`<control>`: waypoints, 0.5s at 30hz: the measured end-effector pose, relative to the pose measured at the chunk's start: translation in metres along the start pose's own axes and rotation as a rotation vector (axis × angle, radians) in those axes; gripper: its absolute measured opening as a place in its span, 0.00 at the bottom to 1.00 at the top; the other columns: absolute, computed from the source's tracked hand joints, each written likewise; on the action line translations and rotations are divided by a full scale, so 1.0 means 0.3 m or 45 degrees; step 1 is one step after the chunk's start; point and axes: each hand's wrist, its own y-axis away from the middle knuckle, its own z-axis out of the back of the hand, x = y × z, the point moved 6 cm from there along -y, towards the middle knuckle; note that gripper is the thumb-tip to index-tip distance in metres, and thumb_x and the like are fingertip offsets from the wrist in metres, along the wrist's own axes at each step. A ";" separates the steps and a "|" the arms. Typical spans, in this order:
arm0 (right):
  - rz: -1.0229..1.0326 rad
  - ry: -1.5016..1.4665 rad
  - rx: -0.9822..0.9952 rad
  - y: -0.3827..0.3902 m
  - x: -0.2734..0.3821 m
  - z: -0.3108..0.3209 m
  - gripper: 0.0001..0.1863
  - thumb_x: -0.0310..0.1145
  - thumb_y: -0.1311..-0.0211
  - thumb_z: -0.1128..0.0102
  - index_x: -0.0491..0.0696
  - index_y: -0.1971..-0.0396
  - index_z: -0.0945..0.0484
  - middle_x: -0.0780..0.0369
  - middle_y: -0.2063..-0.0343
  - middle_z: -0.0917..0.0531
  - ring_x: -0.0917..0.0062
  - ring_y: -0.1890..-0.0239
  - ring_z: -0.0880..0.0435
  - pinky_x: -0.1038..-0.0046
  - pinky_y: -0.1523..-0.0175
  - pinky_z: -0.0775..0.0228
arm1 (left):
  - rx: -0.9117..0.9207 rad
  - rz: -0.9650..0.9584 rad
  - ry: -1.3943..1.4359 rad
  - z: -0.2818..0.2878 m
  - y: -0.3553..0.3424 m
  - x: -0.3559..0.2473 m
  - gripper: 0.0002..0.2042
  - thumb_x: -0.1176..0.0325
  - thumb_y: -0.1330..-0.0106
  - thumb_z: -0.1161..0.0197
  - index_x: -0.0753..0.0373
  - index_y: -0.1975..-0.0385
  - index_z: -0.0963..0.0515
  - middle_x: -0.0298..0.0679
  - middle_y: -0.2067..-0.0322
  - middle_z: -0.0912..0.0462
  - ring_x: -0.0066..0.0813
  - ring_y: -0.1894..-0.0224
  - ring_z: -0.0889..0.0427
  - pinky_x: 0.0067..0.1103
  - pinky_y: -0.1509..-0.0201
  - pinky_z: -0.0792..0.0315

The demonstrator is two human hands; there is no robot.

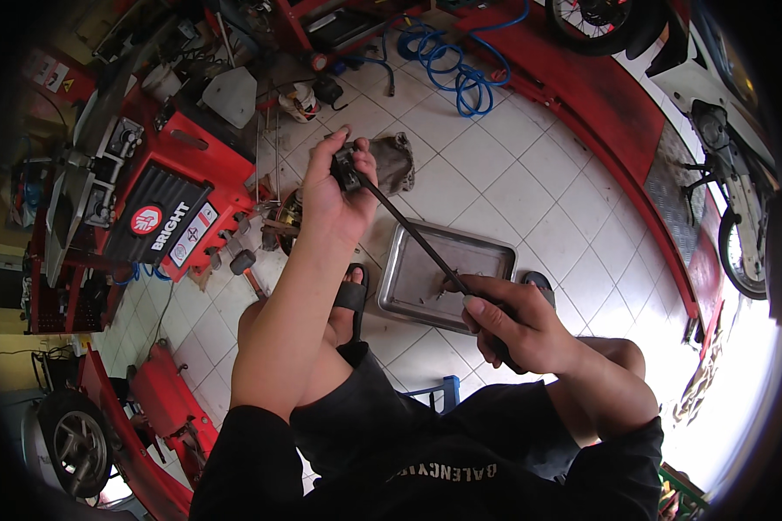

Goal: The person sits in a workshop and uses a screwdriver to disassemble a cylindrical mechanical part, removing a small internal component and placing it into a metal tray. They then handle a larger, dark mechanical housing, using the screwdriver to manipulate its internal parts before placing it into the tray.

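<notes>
My left hand (341,207) is raised with its fingers wrapped round a small dark metal part (347,168). A long, thin, dark rod-shaped tool (415,233) runs slantwise from that part down to my right hand (523,325). The fingers of my right hand are closed on its near end, which they mostly hide, so I cannot tell its exact kind. The rod's far tip meets the part, but the contact is hidden by my left fingers. Below the rod, a shallow metal tray (393,274) rests on the tiled floor. Small pieces lie in it, partly behind my right hand.
A greyish crumpled-looking object (398,163) lies beyond the tray. Left stands a red machine (207,161); a red motorcycle lift (573,113) curves along the right, with a motorcycle (728,165) beside it. Blue hose (460,71) coils on the floor at the back.
</notes>
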 end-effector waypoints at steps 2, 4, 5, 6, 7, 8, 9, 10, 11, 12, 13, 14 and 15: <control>0.002 0.008 -0.002 0.004 -0.001 0.002 0.24 0.40 0.22 0.49 0.33 0.40 0.29 0.65 0.79 0.26 0.84 0.83 0.24 0.79 0.78 0.31 | -0.035 -0.010 -0.028 0.005 0.006 0.001 0.13 0.70 0.35 0.34 0.65 0.54 0.22 0.42 0.62 0.24 0.21 0.68 0.23 0.12 0.67 0.20; 0.009 0.015 -0.006 0.008 -0.001 0.002 0.24 0.39 0.22 0.49 0.33 0.40 0.29 0.65 0.79 0.26 0.84 0.83 0.24 0.79 0.78 0.31 | -0.062 -0.020 -0.054 0.008 0.011 0.001 0.12 0.70 0.35 0.34 0.65 0.54 0.22 0.42 0.62 0.24 0.21 0.68 0.23 0.12 0.67 0.21; 0.016 0.018 -0.010 0.008 -0.003 0.002 0.24 0.39 0.22 0.49 0.33 0.40 0.29 0.65 0.79 0.26 0.84 0.83 0.24 0.79 0.78 0.32 | -0.065 -0.014 -0.051 0.009 0.012 0.003 0.12 0.70 0.35 0.34 0.65 0.54 0.22 0.42 0.62 0.24 0.21 0.68 0.23 0.12 0.67 0.21; 0.022 0.022 -0.013 0.009 -0.004 0.002 0.24 0.39 0.22 0.49 0.33 0.40 0.29 0.65 0.79 0.26 0.84 0.83 0.24 0.79 0.78 0.32 | -0.068 -0.008 -0.048 0.009 0.015 0.004 0.12 0.70 0.35 0.34 0.65 0.54 0.22 0.42 0.62 0.24 0.21 0.68 0.23 0.12 0.67 0.21; 0.033 0.037 -0.015 0.010 -0.004 0.003 0.24 0.39 0.22 0.49 0.33 0.41 0.29 0.65 0.79 0.26 0.84 0.83 0.24 0.79 0.78 0.32 | -0.070 -0.002 -0.045 0.009 0.016 0.006 0.12 0.70 0.35 0.34 0.65 0.54 0.22 0.42 0.62 0.24 0.21 0.68 0.23 0.12 0.67 0.21; 0.044 0.052 -0.017 0.011 -0.005 0.004 0.23 0.39 0.22 0.48 0.33 0.41 0.28 0.65 0.79 0.26 0.84 0.83 0.25 0.79 0.78 0.32 | -0.076 -0.006 -0.049 0.010 0.017 0.007 0.12 0.70 0.35 0.34 0.65 0.54 0.22 0.42 0.62 0.24 0.21 0.68 0.23 0.12 0.67 0.21; 0.055 0.067 -0.020 0.013 -0.004 0.004 0.23 0.38 0.22 0.48 0.33 0.41 0.28 0.65 0.79 0.26 0.84 0.83 0.25 0.79 0.77 0.32 | -0.082 -0.010 -0.053 0.010 0.018 0.008 0.12 0.70 0.35 0.34 0.65 0.54 0.22 0.42 0.62 0.24 0.21 0.68 0.23 0.12 0.67 0.21; 0.051 0.078 -0.022 0.014 -0.004 0.004 0.23 0.38 0.22 0.48 0.33 0.41 0.28 0.65 0.79 0.25 0.84 0.83 0.25 0.79 0.77 0.32 | -0.090 -0.017 -0.058 0.012 0.021 0.006 0.12 0.70 0.35 0.34 0.65 0.54 0.22 0.42 0.62 0.24 0.21 0.67 0.23 0.12 0.67 0.21; 0.047 0.090 -0.024 0.014 -0.003 0.004 0.23 0.38 0.22 0.48 0.33 0.41 0.28 0.65 0.79 0.25 0.85 0.83 0.25 0.79 0.77 0.32 | -0.090 -0.022 -0.064 0.013 0.023 0.003 0.12 0.70 0.35 0.34 0.65 0.54 0.23 0.42 0.62 0.24 0.21 0.67 0.23 0.12 0.67 0.21; 0.044 0.101 -0.026 0.014 -0.002 0.003 0.23 0.38 0.22 0.48 0.33 0.41 0.28 0.65 0.78 0.25 0.85 0.83 0.25 0.79 0.77 0.32 | -0.090 -0.027 -0.071 0.015 0.025 0.001 0.12 0.70 0.35 0.34 0.65 0.54 0.23 0.42 0.62 0.24 0.21 0.67 0.23 0.12 0.67 0.21; 0.042 0.104 -0.030 0.016 -0.001 0.003 0.23 0.38 0.22 0.48 0.33 0.41 0.28 0.65 0.78 0.25 0.85 0.82 0.25 0.79 0.77 0.32 | -0.090 -0.030 -0.076 0.017 0.026 0.000 0.12 0.70 0.35 0.34 0.65 0.54 0.23 0.42 0.62 0.24 0.21 0.67 0.23 0.12 0.67 0.21; 0.040 0.107 -0.033 0.017 0.001 0.002 0.23 0.37 0.22 0.48 0.33 0.41 0.28 0.65 0.78 0.25 0.85 0.82 0.25 0.79 0.77 0.32 | -0.087 -0.031 -0.082 0.019 0.026 -0.002 0.12 0.70 0.35 0.34 0.65 0.54 0.23 0.42 0.62 0.24 0.21 0.67 0.23 0.12 0.67 0.21; 0.038 0.109 -0.036 0.017 0.002 0.001 0.23 0.37 0.23 0.48 0.33 0.41 0.28 0.65 0.78 0.25 0.85 0.82 0.25 0.79 0.77 0.32 | -0.084 -0.032 -0.087 0.021 0.026 -0.004 0.12 0.70 0.35 0.34 0.65 0.54 0.23 0.42 0.62 0.24 0.21 0.67 0.23 0.12 0.67 0.21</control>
